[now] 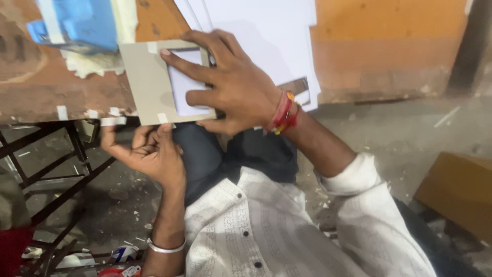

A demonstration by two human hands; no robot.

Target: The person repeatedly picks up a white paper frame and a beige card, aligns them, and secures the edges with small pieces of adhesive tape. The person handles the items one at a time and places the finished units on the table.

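At the far left, a blue block (84, 23) wrapped in pale tape lies on the brown wooden worktop (46, 87), whose front edge carries several short strips of white tape (113, 121). Under the worktop a dark metal frame (56, 174) stands over a littered floor (107, 205).

The left hand (148, 149), with a silver bangle (165, 248) on its wrist, is below the worktop's edge, palm up with fingers curled; its thumb tip touches the bottom edge of a grey card frame (146, 84), but whether it grips anything cannot be told. The grey card frame lies flat at the worktop's front edge, with bits of tape at its top and bottom, and a white sheet shows through its rectangular window.

The right hand (230, 84), wearing red and orange threads (284, 113) at the wrist, is spread and pressed down on the frame's right side, forefinger stretched across the window. Just behind it lies a stack of white sheets (266, 36). At the far right, a brown cardboard box (456, 192) sits on the floor.
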